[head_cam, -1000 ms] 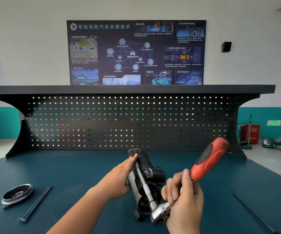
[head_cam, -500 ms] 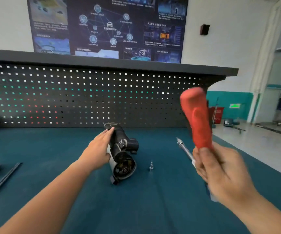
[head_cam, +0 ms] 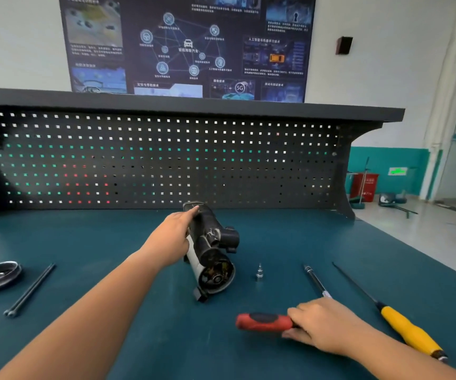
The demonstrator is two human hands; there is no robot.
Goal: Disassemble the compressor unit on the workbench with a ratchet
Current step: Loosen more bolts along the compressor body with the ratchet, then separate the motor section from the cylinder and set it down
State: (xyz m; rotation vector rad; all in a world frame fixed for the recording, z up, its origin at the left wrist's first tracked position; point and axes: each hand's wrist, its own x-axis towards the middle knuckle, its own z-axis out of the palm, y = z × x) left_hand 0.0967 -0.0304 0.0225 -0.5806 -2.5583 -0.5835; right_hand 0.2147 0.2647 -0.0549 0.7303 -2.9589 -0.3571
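Compressor unit (head_cam: 212,259) on workbench (head_cam: 84,242), left hand (head_cam: 170,238) flat against it, grip of right hand (head_cam: 322,322) wrapped round ratchet (head_cam: 262,321)

— Where is the ratchet (head_cam: 262,322) now?
— Off the compressor (head_cam: 213,250). The right hand (head_cam: 328,325), raised a moment ago, has lowered it to the mat (head_cam: 84,242).
— And the long bolt (head_cam: 316,281)?
— Out, lying right of a small socket (head_cam: 259,272).
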